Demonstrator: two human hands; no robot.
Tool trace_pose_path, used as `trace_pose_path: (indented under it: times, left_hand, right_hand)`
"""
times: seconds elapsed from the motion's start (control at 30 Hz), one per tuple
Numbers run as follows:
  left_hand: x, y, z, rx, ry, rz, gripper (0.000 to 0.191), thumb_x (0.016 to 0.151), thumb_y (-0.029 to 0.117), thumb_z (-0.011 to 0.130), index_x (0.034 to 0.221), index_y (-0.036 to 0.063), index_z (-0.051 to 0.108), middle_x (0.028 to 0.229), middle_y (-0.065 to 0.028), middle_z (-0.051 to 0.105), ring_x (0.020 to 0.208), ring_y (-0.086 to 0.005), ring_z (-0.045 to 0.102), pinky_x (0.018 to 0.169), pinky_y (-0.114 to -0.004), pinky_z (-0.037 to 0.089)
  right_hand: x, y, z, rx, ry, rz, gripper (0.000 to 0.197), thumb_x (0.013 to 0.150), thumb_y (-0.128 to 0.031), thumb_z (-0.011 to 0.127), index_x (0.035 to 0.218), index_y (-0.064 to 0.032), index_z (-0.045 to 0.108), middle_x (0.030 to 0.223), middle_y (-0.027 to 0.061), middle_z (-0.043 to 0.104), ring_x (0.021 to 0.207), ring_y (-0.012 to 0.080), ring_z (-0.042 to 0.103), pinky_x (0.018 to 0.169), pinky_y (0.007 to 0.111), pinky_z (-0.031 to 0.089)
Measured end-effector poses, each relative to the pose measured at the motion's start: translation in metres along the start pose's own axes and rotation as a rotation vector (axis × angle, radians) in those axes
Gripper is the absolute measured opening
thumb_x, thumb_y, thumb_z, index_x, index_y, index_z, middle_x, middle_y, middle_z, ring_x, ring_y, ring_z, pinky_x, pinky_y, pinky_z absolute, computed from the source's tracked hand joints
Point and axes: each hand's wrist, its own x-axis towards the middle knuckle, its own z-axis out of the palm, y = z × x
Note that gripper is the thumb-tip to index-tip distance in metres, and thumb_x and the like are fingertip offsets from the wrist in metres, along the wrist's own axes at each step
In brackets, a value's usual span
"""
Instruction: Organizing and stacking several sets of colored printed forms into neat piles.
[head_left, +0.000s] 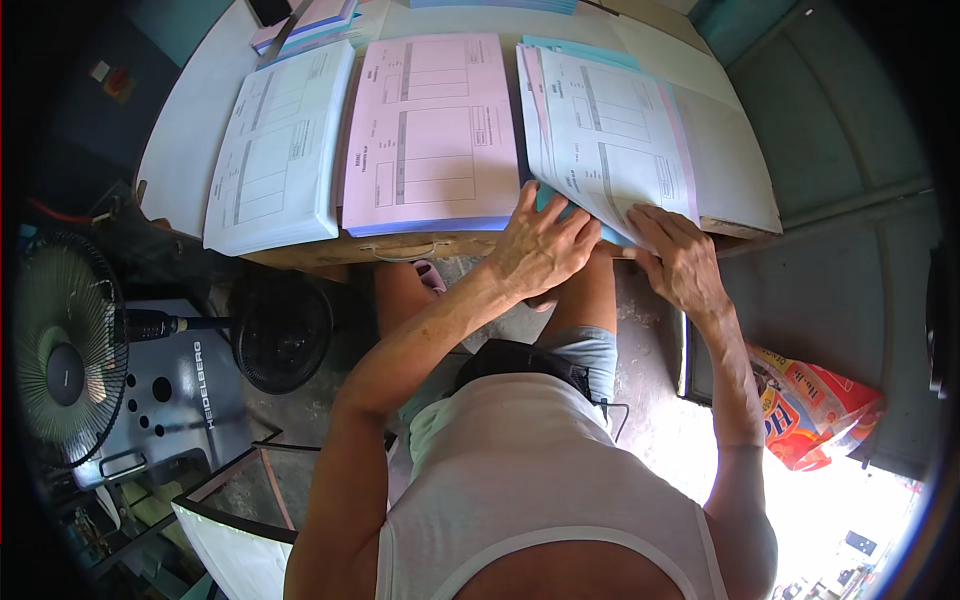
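Note:
Three stacks of printed forms lie side by side on the desk: a white stack (281, 142) at left, a pink stack (431, 135) in the middle, and a pile of mixed white, pink and blue-green sheets (607, 135) at right. My left hand (551, 236) rests at the near left corner of the right pile, fingers bent over its edge; whether it grips a sheet is hidden. My right hand (671, 251) has the near edge of the top white sheets between thumb and fingers, and their near left corner is lifted and curved above the blue-green paper.
More coloured paper (322, 19) and a dark object (270, 10) lie at the back left. The wooden desk edge (315, 255) has a handle. A standing fan (67, 367) is at left, a grey metal cabinet (817, 277) at right, with a red plastic bag (814, 409) beside it.

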Motion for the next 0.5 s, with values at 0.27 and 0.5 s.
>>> trace_pose_path:
  times: [0.27,0.5]
  left_hand:
    - [-0.066,-0.067,-0.105,0.188,0.132,-0.323,0.042,0.086,0.032,0.077,0.123,0.0115,0.068,0.130,-0.0061,0.066,0.125,-0.0268,0.059,0.110,-0.052,0.036]
    - [-0.220,-0.162,-0.228,0.608,-0.367,-0.691,0.065,0.091,0.034,0.071,0.144,0.0041,0.049,0.151,-0.0162,0.048,0.140,-0.0342,0.044,0.112,-0.051,0.033]
  right_hand:
    - [-0.013,0.006,0.013,-0.059,0.008,0.085,0.037,0.081,0.008,0.055,0.115,-0.0008,0.067,0.109,0.0189,0.072,0.099,0.0339,0.071,0.087,0.043,0.058]
    - [-0.006,0.003,0.015,-0.018,-0.002,0.159,0.037,0.085,0.008,0.056,0.118,-0.0039,0.066,0.102,0.0232,0.072,0.087,0.0374,0.073,0.075,0.044,0.060]
